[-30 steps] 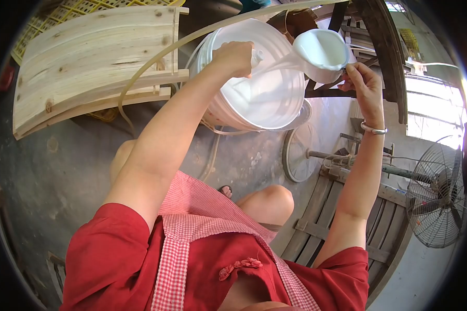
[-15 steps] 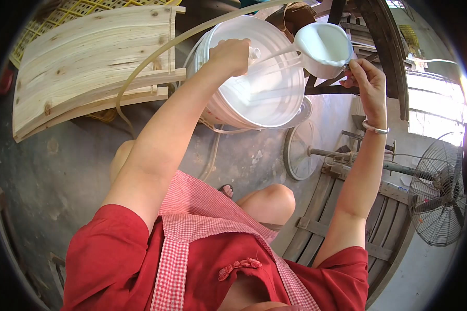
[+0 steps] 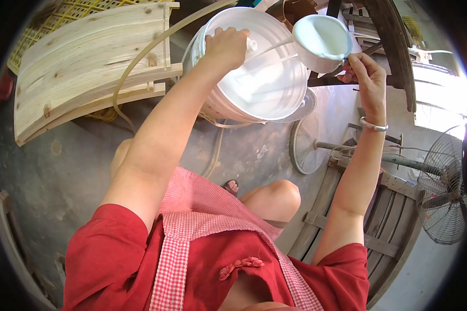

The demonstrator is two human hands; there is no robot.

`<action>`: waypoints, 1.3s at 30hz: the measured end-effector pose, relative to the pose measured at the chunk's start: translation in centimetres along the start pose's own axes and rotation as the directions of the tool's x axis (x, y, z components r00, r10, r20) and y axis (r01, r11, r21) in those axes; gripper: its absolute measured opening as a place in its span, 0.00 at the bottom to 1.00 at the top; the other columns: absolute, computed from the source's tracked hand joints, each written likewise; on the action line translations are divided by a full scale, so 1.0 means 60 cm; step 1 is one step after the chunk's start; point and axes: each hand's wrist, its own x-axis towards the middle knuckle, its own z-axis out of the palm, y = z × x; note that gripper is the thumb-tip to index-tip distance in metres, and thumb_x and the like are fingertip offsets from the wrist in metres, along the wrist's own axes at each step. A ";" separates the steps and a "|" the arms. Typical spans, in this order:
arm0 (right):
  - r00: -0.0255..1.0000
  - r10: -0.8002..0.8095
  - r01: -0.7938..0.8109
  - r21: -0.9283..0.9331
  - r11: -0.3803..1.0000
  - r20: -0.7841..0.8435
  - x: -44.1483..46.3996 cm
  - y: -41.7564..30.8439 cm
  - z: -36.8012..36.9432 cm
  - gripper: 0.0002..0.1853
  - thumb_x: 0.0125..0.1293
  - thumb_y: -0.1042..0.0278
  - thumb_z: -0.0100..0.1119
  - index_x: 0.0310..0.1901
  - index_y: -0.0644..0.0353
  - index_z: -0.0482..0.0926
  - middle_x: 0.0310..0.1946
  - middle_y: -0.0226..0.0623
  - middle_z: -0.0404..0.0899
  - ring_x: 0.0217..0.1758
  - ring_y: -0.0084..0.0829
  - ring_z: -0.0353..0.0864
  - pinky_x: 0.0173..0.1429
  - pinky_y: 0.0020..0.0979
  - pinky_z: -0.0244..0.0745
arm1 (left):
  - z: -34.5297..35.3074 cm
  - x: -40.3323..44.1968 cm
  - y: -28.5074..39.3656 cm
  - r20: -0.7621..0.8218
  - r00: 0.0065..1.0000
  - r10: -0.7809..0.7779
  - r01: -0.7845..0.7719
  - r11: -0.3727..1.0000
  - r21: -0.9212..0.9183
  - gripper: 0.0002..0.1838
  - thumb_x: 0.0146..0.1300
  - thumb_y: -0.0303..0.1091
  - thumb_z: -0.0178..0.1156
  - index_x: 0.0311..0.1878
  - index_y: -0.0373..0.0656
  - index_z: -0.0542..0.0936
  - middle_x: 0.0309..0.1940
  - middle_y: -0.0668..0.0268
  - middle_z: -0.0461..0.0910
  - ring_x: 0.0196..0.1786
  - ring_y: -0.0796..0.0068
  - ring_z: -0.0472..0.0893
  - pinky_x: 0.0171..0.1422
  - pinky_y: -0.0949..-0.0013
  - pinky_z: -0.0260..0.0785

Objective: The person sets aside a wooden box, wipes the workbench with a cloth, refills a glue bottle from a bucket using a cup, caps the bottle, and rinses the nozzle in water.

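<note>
My left hand (image 3: 227, 47) is closed over the inside of a large white bucket (image 3: 264, 98), next to a small white knob-like piece (image 3: 251, 44); what its fingers grip is hidden. My right hand (image 3: 366, 75) pinches the handle side of a white cup (image 3: 323, 42) to the right of the bucket's mouth. White liquid shows in the cup, and thin white streams (image 3: 272, 51) run from its left edge into the bucket. A pale hose (image 3: 140, 65) curves past the bucket's left side.
Pale wooden boards (image 3: 88, 67) lie at the upper left over a yellow crate (image 3: 75, 11). At the right stand a fan (image 3: 443, 192) with its round base (image 3: 306, 145) and slatted wood (image 3: 389, 217). A dark wooden frame (image 3: 394, 46) rises beyond the cup.
The view has shifted slightly. The cup and my right hand sit a little higher in view, and the stream has thinned and split. My left hand has moved slightly up and left in view.
</note>
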 end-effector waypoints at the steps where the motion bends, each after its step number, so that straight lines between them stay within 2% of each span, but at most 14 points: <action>1: 1.000 0.003 -0.003 0.003 1.000 -0.002 -0.001 0.001 0.000 0.15 0.75 0.60 0.61 0.39 0.67 0.83 0.31 0.29 0.82 0.27 0.15 0.79 0.38 0.22 0.82 | 0.005 0.001 -0.002 -0.064 0.998 0.015 -0.015 1.000 -0.003 0.24 0.59 0.19 0.63 0.57 0.54 0.80 0.52 0.62 0.81 0.59 0.53 0.79 0.60 0.41 0.70; 14: 0.998 -0.064 0.063 0.019 0.998 0.007 0.005 -0.011 0.001 0.14 0.74 0.61 0.61 0.40 0.66 0.83 0.30 0.30 0.83 0.26 0.16 0.79 0.38 0.24 0.83 | 0.002 -0.001 0.000 -0.044 0.998 0.041 -0.039 0.998 0.046 0.23 0.58 0.19 0.63 0.56 0.53 0.80 0.52 0.62 0.81 0.59 0.53 0.78 0.61 0.32 0.66; 16: 0.996 -0.089 0.089 0.015 0.996 0.022 0.010 -0.015 0.001 0.14 0.75 0.62 0.61 0.40 0.67 0.83 0.30 0.30 0.83 0.26 0.16 0.79 0.38 0.24 0.83 | -0.002 -0.002 0.001 0.021 0.999 0.029 -0.030 0.998 0.056 0.20 0.66 0.30 0.61 0.61 0.55 0.80 0.55 0.62 0.81 0.63 0.52 0.75 0.65 0.40 0.65; 20: 0.993 -0.109 0.110 -0.013 0.994 0.036 0.019 -0.022 0.001 0.14 0.74 0.61 0.61 0.39 0.67 0.83 0.29 0.30 0.83 0.27 0.17 0.81 0.38 0.22 0.82 | 0.006 0.009 -0.007 0.088 0.996 0.024 -0.024 1.000 0.004 0.20 0.66 0.30 0.62 0.61 0.54 0.80 0.55 0.62 0.81 0.63 0.51 0.75 0.63 0.39 0.68; 26: 0.994 -0.106 0.109 -0.086 0.990 0.036 0.024 -0.030 0.005 0.14 0.76 0.62 0.59 0.42 0.67 0.83 0.30 0.30 0.81 0.27 0.16 0.78 0.42 0.26 0.85 | 0.030 0.026 -0.022 0.157 0.986 0.057 -0.046 0.996 -0.071 0.27 0.59 0.31 0.70 0.63 0.54 0.78 0.55 0.61 0.81 0.62 0.50 0.76 0.60 0.42 0.73; 28: 0.994 -0.100 0.102 -0.093 0.990 0.034 0.025 -0.034 0.006 0.14 0.76 0.62 0.59 0.42 0.67 0.83 0.30 0.30 0.81 0.27 0.16 0.78 0.42 0.26 0.84 | 0.041 0.028 -0.028 -0.011 0.989 0.148 -0.149 0.983 -0.111 0.28 0.42 0.29 0.80 0.48 0.43 0.79 0.40 0.56 0.86 0.47 0.50 0.84 0.53 0.55 0.77; 30: 0.994 -0.107 0.109 -0.085 0.990 0.021 0.024 -0.039 0.006 0.14 0.74 0.62 0.62 0.42 0.68 0.84 0.29 0.30 0.83 0.28 0.18 0.83 0.36 0.20 0.80 | 0.038 0.027 -0.028 0.010 0.989 0.144 -0.142 0.982 -0.122 0.29 0.41 0.30 0.81 0.48 0.43 0.79 0.40 0.56 0.86 0.47 0.50 0.85 0.52 0.56 0.77; 38: 0.990 -0.132 0.135 -0.075 0.988 0.046 0.031 -0.039 -0.009 0.14 0.74 0.63 0.63 0.43 0.68 0.84 0.29 0.30 0.83 0.28 0.17 0.83 0.35 0.19 0.81 | 0.024 0.025 -0.022 0.087 0.989 0.119 -0.104 0.982 -0.156 0.30 0.40 0.33 0.80 0.48 0.43 0.78 0.40 0.56 0.86 0.47 0.51 0.85 0.50 0.57 0.78; 39: 0.990 -0.131 0.134 -0.074 0.988 0.048 0.031 -0.040 -0.009 0.14 0.74 0.63 0.63 0.43 0.68 0.84 0.29 0.30 0.83 0.28 0.17 0.83 0.35 0.20 0.81 | 0.022 0.026 -0.019 0.144 0.986 0.088 -0.066 0.986 -0.151 0.34 0.43 0.32 0.80 0.57 0.49 0.77 0.47 0.58 0.85 0.53 0.52 0.82 0.55 0.54 0.77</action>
